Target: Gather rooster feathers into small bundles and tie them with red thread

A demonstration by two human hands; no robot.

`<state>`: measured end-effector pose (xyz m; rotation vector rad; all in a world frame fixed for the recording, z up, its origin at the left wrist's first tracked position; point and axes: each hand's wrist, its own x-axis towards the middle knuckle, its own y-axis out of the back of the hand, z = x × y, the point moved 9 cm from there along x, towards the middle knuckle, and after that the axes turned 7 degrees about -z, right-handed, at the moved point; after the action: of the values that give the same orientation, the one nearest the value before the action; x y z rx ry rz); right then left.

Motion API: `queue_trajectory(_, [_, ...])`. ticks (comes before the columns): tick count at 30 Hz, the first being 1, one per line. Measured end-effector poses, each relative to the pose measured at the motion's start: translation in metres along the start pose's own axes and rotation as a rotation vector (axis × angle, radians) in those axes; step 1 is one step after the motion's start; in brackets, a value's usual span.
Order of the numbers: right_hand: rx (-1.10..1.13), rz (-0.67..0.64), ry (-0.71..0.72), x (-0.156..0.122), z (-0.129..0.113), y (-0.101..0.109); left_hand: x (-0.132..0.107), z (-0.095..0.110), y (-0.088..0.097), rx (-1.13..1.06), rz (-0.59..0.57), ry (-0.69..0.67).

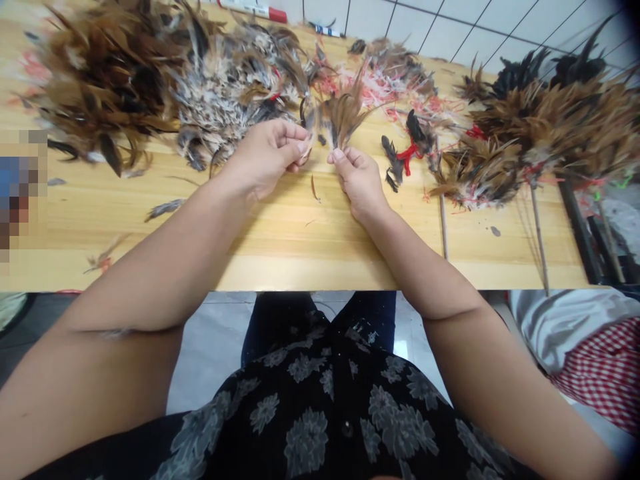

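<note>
My right hand (361, 177) pinches a small bunch of brown feathers (347, 117) by its pale quill ends, the tips fanning upward. Just to its left, my left hand (275, 152) is closed, thumb against fingers, on a thin whitish feather (313, 130) that is partly blurred. A short gap separates the two hands above the wooden table (280, 260). Below them on the wood lies one slim brown feather (315, 189). Behind my left hand spreads a heap of grey and white feathers (220, 100).
A big pile of brown feathers (115, 73) covers the back left. Feather dusters (560, 120) on thin sticks lie at the right. Dark feathers tied with red string (410, 150) rest near my right hand. Pink strands (370, 83) and a red-capped marker (260, 10) are farther back.
</note>
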<state>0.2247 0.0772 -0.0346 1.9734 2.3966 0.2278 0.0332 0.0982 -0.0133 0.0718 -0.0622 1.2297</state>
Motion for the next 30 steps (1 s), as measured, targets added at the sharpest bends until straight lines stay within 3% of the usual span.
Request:
queue_trajectory(4, [0.044, 0.053, -0.064, -0.005, 0.0, 0.001, -0.003, 0.006, -0.011, -0.062, -0.061, 0.002])
queue_trajectory(7, [0.033, 0.035, -0.027, -0.003, 0.0, 0.0, -0.006, 0.01, -0.016, -0.084, -0.085, -0.008])
queue_trajectory(17, [-0.017, -0.025, 0.041, 0.007, 0.013, -0.005, -0.013, 0.006, -0.027, -0.192, 0.0, 0.117])
queue_trajectory(23, [-0.005, -0.042, 0.062, 0.007, 0.012, -0.005, -0.011, 0.004, -0.023, -0.228, -0.031, 0.075])
queue_trajectory(30, [0.112, -0.054, -0.015, 0.003, 0.005, -0.009, -0.008, 0.0, -0.02, -0.154, -0.082, 0.071])
